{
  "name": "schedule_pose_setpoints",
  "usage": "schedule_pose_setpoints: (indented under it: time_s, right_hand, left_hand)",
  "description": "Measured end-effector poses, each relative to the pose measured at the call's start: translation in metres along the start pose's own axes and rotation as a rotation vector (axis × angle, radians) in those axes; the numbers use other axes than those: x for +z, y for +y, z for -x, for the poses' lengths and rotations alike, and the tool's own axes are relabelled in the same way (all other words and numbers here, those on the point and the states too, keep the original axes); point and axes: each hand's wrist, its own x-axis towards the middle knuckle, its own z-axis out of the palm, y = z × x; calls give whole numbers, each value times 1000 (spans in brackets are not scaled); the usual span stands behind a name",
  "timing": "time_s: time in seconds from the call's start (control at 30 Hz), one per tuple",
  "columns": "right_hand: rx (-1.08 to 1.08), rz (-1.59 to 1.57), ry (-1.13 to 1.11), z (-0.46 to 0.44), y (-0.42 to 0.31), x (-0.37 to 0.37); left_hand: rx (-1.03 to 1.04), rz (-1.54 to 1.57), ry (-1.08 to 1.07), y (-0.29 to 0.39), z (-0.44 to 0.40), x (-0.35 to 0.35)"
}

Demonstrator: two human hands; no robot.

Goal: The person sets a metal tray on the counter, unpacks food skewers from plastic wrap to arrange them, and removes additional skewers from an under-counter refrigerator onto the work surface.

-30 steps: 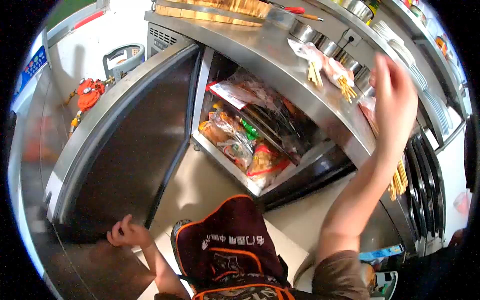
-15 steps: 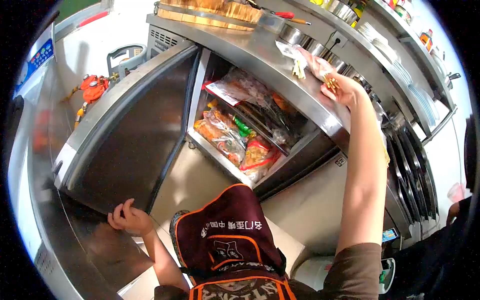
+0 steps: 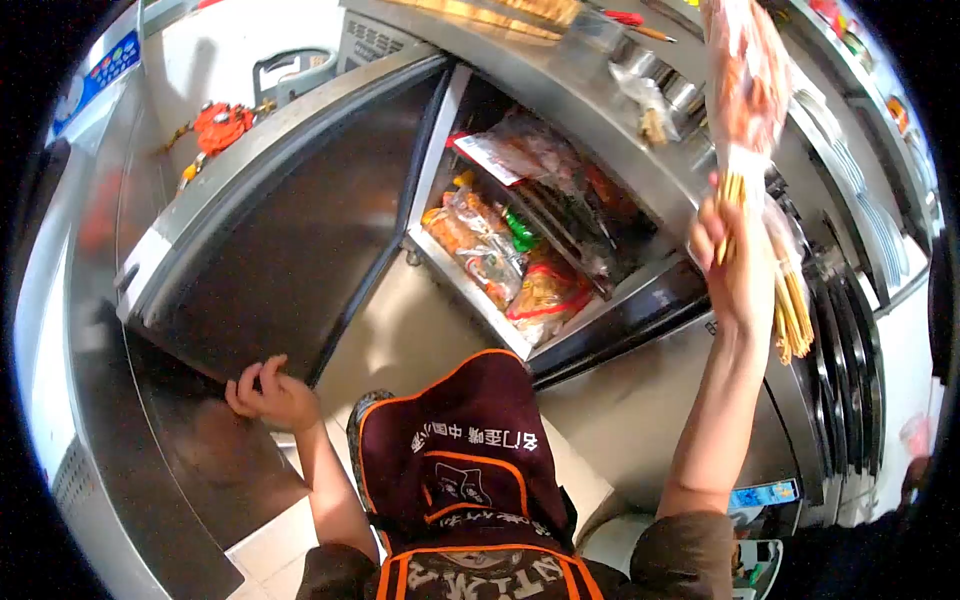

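Note:
My right hand [image 3: 737, 265] grips a bundle of skewers [image 3: 748, 85] by the wooden sticks; reddish food on them is wrapped in clear plastic. It is held up over the steel counter [image 3: 690, 170]. Behind my right wrist, another bundle of sticks [image 3: 792, 315] pokes out of plastic. A smaller plastic-wrapped bundle [image 3: 650, 115] lies on the counter to the left. My left hand [image 3: 272, 394] is empty, fingers apart and slightly bent, near the lower edge of the open fridge door [image 3: 290, 215]. Inside the fridge, bagged food [image 3: 545, 300] sits below a shelf bearing more plastic packages [image 3: 530, 160].
A wooden board [image 3: 500, 12] and metal containers [image 3: 680, 95] stand along the back of the counter. Black trays [image 3: 850, 370] are stacked upright at the right. A gas cylinder [image 3: 295, 75] with a red regulator [image 3: 222, 127] stands beyond the door.
My right hand has lifted the skewers up from the counter, and their wrapped end now points upward. My left hand stays by the door. The view has shifted slightly.

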Motion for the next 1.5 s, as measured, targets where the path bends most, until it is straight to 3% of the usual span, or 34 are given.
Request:
schedule_pose_setpoints:
  time_s: [0.07,0.2,0.27,0.37,0.5,0.67,0.73,0.83,0.87,0.9,0.93,1.13,1.23,1.43,1.5]
  right_hand:
    - [38,1,-43,44,14,27]
    - [337,-7,-222,107,78,50]
    - [553,65,-329,112,117,59]
    - [679,-77,-395,110,200,58]
    - [752,40,-156,91,286,60]
    - [586,179,118,50,402,29]
    - [608,58,164,21,424,16]
    - [555,228,304,-16,471,-11]
    - [459,659,411,-27,493,-25]
    - [338,1087,509,-40,517,-41]
    - [421,1179,369,-60,554,-71]
    - [355,1071,431,-121,559,-98]
    - [321,1036,429,-123,546,-100]
    - [265,976,427,-101,498,-95]
    - [257,969,427,-93,486,-91]
  left_hand:
    - [-14,-27,21,-1,1,4]
    - [42,-28,32,-6,3,8]
    - [71,-64,55,-8,3,9]
    - [116,-99,95,-11,7,16]
    - [141,-170,77,-17,10,23]
    - [160,-223,87,-15,12,30]
    - [137,-212,115,-20,18,32]
    - [116,-139,148,-19,18,36]
    - [255,-303,127,-23,15,33]
    - [251,-300,124,-27,16,33]
    - [226,-240,126,-30,18,34]
    - [338,-157,120,-43,19,35]
    - [459,-327,65,-48,15,31]
    - [445,-315,142,-50,18,29]
    - [472,-338,70,-48,16,27]
